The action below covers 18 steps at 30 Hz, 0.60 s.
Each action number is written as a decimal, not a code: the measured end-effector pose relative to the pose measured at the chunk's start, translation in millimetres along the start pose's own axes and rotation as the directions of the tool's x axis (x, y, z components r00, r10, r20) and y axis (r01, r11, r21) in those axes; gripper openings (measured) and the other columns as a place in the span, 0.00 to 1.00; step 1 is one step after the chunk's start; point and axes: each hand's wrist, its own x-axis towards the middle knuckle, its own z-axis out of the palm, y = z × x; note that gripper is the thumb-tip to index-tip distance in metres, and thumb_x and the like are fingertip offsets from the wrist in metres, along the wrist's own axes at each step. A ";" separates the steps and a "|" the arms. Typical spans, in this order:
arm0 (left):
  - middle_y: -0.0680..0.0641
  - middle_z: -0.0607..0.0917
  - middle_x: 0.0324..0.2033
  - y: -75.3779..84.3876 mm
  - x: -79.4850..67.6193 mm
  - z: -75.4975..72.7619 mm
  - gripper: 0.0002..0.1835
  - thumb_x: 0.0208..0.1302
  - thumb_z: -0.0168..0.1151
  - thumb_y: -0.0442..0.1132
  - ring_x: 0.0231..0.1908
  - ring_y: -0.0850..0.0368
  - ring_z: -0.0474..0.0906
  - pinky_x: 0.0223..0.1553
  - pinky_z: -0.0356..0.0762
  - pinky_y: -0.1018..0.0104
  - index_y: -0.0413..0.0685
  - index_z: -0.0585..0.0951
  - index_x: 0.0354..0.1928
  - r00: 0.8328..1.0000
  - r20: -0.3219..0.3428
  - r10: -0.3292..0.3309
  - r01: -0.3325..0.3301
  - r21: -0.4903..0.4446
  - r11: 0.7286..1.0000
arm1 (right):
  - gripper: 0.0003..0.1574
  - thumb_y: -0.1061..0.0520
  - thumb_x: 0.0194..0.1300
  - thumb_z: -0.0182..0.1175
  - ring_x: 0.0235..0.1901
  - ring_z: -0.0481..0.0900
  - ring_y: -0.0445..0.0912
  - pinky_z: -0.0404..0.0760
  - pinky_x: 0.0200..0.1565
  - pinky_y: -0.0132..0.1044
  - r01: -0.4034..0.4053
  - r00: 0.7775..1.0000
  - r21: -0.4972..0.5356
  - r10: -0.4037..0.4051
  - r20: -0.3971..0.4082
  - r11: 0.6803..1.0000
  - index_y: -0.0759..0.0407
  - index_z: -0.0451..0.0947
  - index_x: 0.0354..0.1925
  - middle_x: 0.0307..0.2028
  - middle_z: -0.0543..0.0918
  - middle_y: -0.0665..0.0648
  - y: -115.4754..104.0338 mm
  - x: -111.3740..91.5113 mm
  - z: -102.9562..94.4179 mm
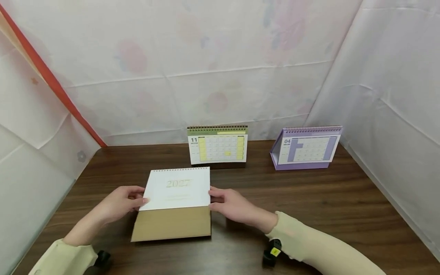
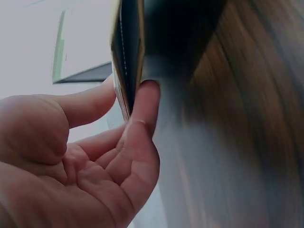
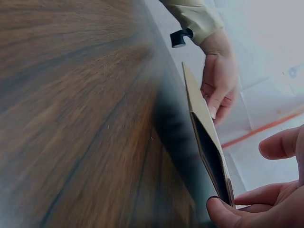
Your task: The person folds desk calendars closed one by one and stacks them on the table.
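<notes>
A white desk calendar (image 1: 178,188) printed 2027, with a spiral along its far edge, lies tilted back above its tan cardboard base flap (image 1: 173,224). My left hand (image 1: 124,201) pinches its left edge; in the left wrist view the thumb (image 2: 92,105) presses the page side and a finger (image 2: 147,104) lies behind the cardboard. At the right edge, my right hand (image 1: 231,204) touches the calendar with its fingers. The right wrist view shows that thumb (image 3: 279,144) standing off the page, a fingertip (image 3: 219,211) beneath the cardboard, and a dark gap between the calendar's layers.
Behind stands a green and yellow spiral desk calendar (image 1: 218,148) showing 11. A purple desk calendar (image 1: 306,149) showing 04 stands further right. The dark wooden table (image 1: 309,206) meets white cloth walls (image 1: 220,99) at its back and sides.
</notes>
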 end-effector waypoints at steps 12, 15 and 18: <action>0.38 0.81 0.41 -19.0 -11.5 -36.3 0.44 0.73 0.44 0.68 0.41 0.45 0.76 0.37 0.74 0.53 0.25 0.73 0.56 0.988 -0.041 -0.148 0.153 0.282 0.947 | 0.35 0.50 0.68 0.61 0.67 0.65 0.41 0.66 0.62 0.31 0.026 1.000 -0.098 -0.024 0.017 0.995 0.64 0.71 0.67 0.70 0.68 0.53 -21.1 40.8 44.2; 0.34 0.80 0.44 -25.8 -12.0 -44.7 0.46 0.73 0.41 0.69 0.42 0.43 0.76 0.37 0.74 0.52 0.23 0.72 0.54 0.984 -0.047 -0.172 0.178 0.315 0.932 | 0.35 0.49 0.67 0.61 0.68 0.63 0.40 0.65 0.62 0.29 0.022 1.000 -0.108 -0.021 0.016 0.994 0.63 0.72 0.67 0.70 0.68 0.52 -27.7 51.1 55.5; 0.36 0.80 0.40 -33.4 -13.5 -51.1 0.46 0.72 0.40 0.70 0.38 0.46 0.75 0.34 0.71 0.57 0.24 0.74 0.50 0.977 -0.061 -0.203 0.212 0.329 0.920 | 0.35 0.49 0.66 0.62 0.68 0.62 0.39 0.65 0.62 0.28 0.006 1.000 -0.083 -0.004 0.023 0.997 0.63 0.72 0.67 0.70 0.68 0.50 -33.1 59.8 67.5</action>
